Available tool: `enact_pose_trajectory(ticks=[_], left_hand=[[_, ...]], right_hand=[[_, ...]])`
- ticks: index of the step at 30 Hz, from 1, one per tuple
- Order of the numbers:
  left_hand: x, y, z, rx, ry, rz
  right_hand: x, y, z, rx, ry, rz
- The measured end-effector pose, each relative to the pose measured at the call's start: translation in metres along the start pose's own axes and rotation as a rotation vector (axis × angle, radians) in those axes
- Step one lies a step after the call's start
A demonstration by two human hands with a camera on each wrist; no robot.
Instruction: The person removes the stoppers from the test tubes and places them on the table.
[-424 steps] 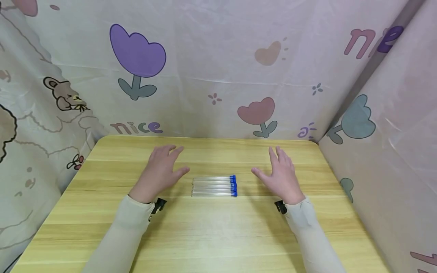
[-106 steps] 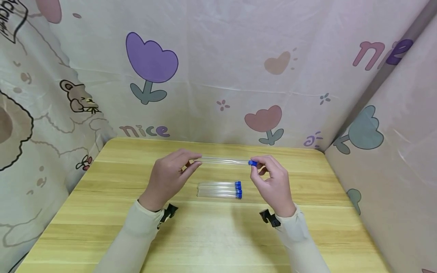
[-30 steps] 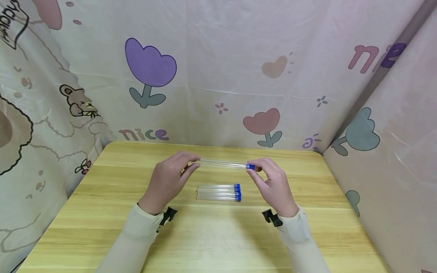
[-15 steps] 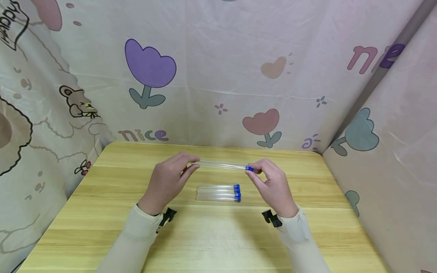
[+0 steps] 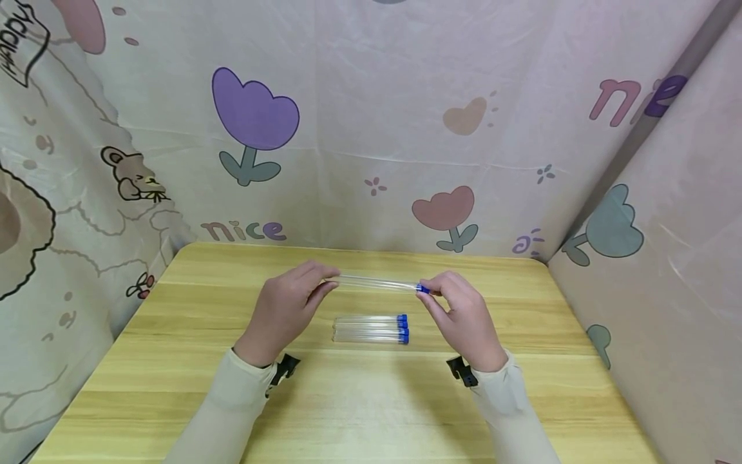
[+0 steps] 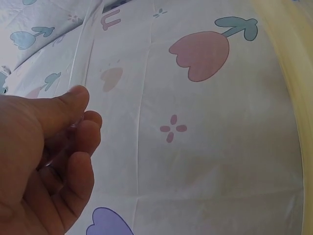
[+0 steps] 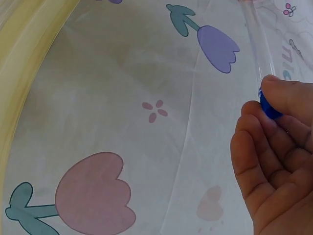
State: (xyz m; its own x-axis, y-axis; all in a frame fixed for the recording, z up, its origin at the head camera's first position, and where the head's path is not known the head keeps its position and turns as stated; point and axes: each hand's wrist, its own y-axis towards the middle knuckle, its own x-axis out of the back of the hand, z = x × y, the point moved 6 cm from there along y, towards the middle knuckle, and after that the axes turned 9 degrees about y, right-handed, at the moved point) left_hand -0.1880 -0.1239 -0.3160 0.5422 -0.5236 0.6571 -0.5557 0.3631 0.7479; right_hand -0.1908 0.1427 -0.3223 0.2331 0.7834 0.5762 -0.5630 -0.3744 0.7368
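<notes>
Both hands hold up a clear test tube (image 5: 377, 283) with a blue cap (image 7: 269, 106), level above the table and slightly lower at the cap end. Thumb and fingers of my left hand (image 5: 284, 312) pinch its left, uncapped end, which they partly hide. At the other end my right hand (image 5: 466, 316) pinches the blue cap between thumb and fingertips. Just in front, a row of similar capped test tubes (image 5: 368, 330) lies side by side on the table, caps to the right.
The wooden table (image 5: 371, 406) has its back edge against a patterned cloth curtain (image 5: 348, 96), which also hangs at both sides. Black camera mounts sit on the left wrist (image 5: 284, 370) and the right wrist (image 5: 462, 372).
At first both hands were open beside the tubes on the table; one tube has since been picked up. Over the last second its cap end and my right hand have dipped slightly.
</notes>
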Motion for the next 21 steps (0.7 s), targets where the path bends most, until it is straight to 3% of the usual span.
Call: enact_pose_trajectory(ticks=[11,21], left_hand=[[-0.0007,-0.0011,0.0024,-0.025,0.004,-0.004],[-0.0020,-0.0009,0.0045,-0.012,0.006,0.035]], right_hand=[[-0.0007,0.0007,0.0024,-0.031,0.053,0.055],[-0.0016,-0.0005,0.0012,-0.024,0.039,0.069]])
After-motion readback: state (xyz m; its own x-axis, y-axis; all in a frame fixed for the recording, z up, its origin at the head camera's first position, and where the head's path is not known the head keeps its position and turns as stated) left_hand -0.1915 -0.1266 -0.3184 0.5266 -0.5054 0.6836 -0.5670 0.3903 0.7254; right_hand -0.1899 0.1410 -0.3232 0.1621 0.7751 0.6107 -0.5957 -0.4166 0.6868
